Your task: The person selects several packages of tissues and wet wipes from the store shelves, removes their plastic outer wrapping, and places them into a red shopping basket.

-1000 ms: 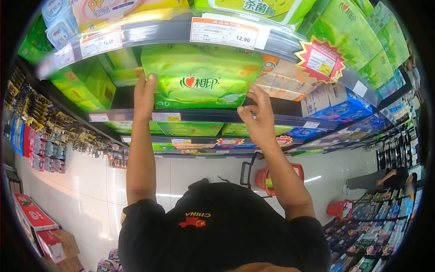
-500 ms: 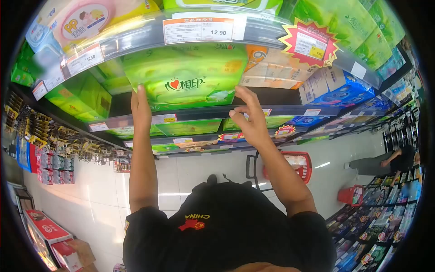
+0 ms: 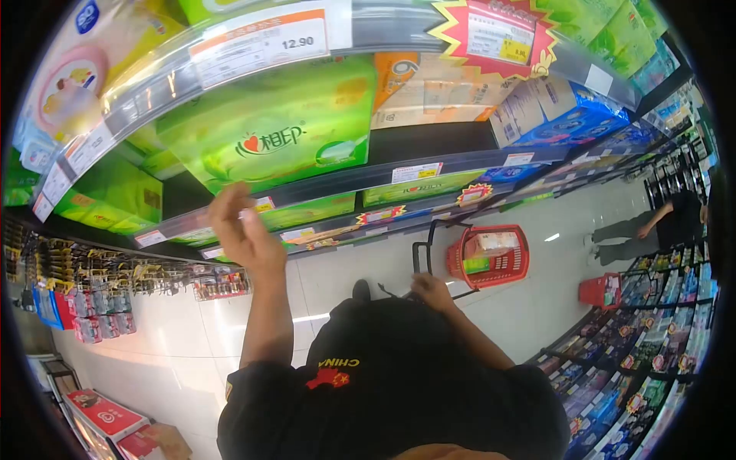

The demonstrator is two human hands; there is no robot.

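My left hand (image 3: 247,234) is raised at the shelf edge, just below the front of a large green tissue pack (image 3: 272,130). Its fingers are loosely bent and apart, and it holds nothing. The pack rests on the shelf under a 12.90 price tag (image 3: 261,42). Low in front of my body, my right hand (image 3: 433,293) has its fingers curled round the black cart handle (image 3: 419,257). The handle belongs to a cart bearing a red basket (image 3: 498,270), which contains a pale pack and a green item.
Beside the green pack are orange-and-white packs (image 3: 441,92) and blue packs (image 3: 560,115). Lower shelves hold more packs. A person (image 3: 652,226) stands at the right near another red basket (image 3: 600,291). Stocked shelves line the lower right; red boxes (image 3: 107,414) stand lower left.
My right hand has left the green pack's side and come down to the cart handle. My left hand has let go of the pack and dropped slightly. The view has shifted, and the basket shows more fully.
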